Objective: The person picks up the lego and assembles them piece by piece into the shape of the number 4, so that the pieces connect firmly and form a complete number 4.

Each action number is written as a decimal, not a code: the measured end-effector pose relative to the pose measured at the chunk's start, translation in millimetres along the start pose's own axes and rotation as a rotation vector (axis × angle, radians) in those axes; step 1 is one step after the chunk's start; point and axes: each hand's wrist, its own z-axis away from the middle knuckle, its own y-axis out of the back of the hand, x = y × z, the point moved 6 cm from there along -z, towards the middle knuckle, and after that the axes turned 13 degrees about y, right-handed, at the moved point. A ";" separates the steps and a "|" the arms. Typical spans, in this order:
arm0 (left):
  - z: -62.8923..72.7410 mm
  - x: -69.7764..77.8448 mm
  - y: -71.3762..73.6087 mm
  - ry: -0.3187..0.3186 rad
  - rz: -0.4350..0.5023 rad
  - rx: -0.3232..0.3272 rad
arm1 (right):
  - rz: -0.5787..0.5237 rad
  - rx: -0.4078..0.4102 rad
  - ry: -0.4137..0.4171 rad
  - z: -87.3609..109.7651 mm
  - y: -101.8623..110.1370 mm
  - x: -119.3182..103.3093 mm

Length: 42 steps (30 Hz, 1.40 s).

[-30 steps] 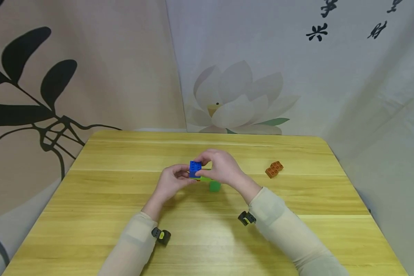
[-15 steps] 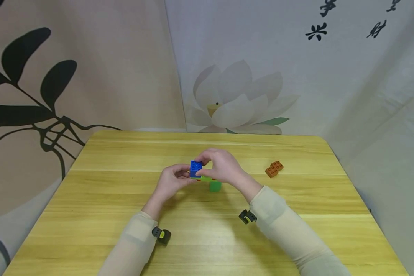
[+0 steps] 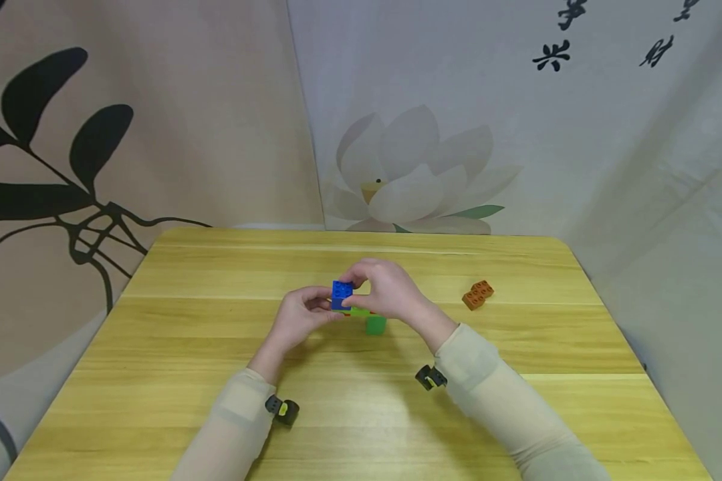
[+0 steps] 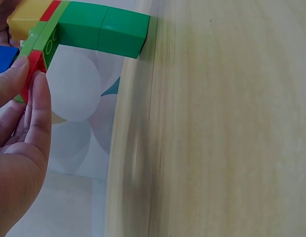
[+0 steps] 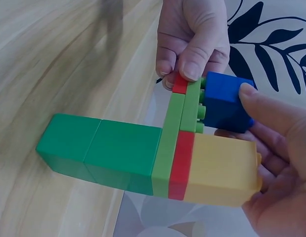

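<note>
My left hand (image 3: 297, 315) pinches one end of a built piece of toy building bricks. In the right wrist view its light green plates (image 5: 175, 116) have thin red plates (image 5: 181, 165) among them, a yellow brick (image 5: 222, 168) on one side and two green bricks (image 5: 98, 153) on the other. My right hand (image 3: 390, 291) holds a blue brick (image 5: 227, 101) between thumb and fingers. The blue brick is at the studs of a light green plate, with studs still showing between them. From the head view, the right hand hides much of the piece.
Two orange bricks (image 3: 478, 294) lie together on the wooden table (image 3: 361, 414), right of the hands. A printed curtain (image 3: 216, 120) hangs behind the table. Each sleeve wears a small black wrist camera (image 3: 285, 411).
Both hands stay almost in place. The blue brick and the piece under it have shifted very slightly right; the orange bricks have not moved.
</note>
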 end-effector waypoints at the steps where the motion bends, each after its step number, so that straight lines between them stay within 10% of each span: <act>1: -2.7 -4.1 -0.2 0.004 0.000 0.002 | 0.001 -0.001 0.005 -0.1 0.2 -0.3; 9: -16.0 -27.0 -0.8 0.013 0.024 0.010 | 0.010 -0.005 0.018 -0.6 0.1 -0.1; 42: -16.4 -22.8 -3.2 -0.008 0.075 -0.006 | 0.043 0.008 0.037 3.0 1.9 1.6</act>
